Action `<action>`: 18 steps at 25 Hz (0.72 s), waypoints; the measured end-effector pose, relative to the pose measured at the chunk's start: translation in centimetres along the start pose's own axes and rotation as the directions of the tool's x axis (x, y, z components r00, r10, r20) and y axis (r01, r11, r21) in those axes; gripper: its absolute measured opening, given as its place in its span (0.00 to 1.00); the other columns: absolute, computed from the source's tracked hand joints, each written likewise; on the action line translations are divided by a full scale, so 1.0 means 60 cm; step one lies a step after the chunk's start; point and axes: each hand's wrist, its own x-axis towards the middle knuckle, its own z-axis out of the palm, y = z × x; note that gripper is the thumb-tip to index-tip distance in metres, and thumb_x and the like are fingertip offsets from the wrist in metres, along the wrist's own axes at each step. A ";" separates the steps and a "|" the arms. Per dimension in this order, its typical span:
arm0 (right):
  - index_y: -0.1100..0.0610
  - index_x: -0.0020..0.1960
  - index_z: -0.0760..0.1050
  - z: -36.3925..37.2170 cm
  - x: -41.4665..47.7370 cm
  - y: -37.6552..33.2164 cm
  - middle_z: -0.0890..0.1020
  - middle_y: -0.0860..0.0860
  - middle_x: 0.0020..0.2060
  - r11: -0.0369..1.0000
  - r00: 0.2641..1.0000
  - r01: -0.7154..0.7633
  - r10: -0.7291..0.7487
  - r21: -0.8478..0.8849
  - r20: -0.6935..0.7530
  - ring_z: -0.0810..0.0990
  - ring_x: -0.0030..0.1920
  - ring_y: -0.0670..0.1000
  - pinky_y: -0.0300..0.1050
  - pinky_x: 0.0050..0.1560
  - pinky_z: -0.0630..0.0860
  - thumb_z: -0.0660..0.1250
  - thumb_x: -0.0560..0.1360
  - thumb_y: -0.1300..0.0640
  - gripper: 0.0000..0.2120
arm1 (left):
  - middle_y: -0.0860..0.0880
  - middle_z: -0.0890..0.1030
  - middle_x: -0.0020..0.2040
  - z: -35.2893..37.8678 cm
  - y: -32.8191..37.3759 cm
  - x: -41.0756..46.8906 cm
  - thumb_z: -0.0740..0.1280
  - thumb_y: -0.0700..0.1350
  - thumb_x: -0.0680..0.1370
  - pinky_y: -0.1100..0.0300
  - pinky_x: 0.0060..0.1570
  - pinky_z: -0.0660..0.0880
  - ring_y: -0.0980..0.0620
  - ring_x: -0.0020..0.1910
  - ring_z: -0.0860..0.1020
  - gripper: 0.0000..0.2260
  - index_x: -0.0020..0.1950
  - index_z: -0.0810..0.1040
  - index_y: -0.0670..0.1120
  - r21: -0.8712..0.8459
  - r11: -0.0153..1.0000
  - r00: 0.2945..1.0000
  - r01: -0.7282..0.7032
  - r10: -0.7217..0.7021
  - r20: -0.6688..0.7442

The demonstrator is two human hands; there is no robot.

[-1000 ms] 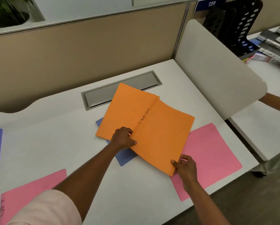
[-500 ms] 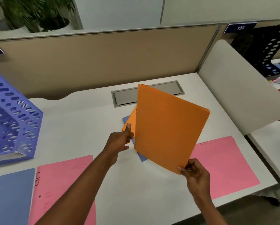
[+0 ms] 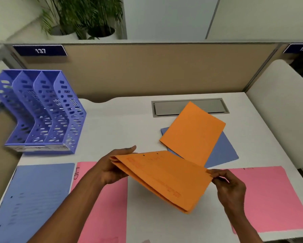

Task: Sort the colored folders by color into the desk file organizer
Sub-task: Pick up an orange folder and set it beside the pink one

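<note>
Orange folder (image 3: 164, 178) held in the air above the desk (image 3: 122, 130), over the gap between the two pink folders, lying nearly flat with its near corner dipping low. Closed; several layers show at its left edge; small dark holes near the far edge; faint reddish print on the cover, too blurred to read. Left hand (image 3: 110, 169) grips the left corner, thumb out along the top, fingers underneath. Right hand (image 3: 229, 186) pinches the right corner between thumb and fingertips. Second orange folder (image 3: 193, 130) lies flat farther back, skewed, on top of a blue folder (image 3: 222, 151) and overlapping the grey cable hatch (image 3: 171, 107). Left pink folder (image 3: 101, 207) sits beside a left blue folder (image 3: 33, 199) at the near edge; right pink folder (image 3: 270, 199) lies under the right wrist. Purple organizer (image 3: 40, 111) stands at far left, well apart from the hands, its slots showing no folders
</note>
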 end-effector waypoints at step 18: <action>0.61 0.62 0.84 0.063 -0.040 0.060 0.88 0.59 0.57 0.556 0.660 -0.747 0.690 0.366 0.298 0.85 0.59 0.65 0.63 0.60 0.81 0.68 0.82 0.60 0.11 | 0.62 0.84 0.63 0.041 -0.144 -0.044 0.75 0.38 0.76 0.60 0.62 0.80 0.64 0.60 0.82 0.27 0.71 0.79 0.61 0.843 0.496 0.816 -0.207 0.563 -0.131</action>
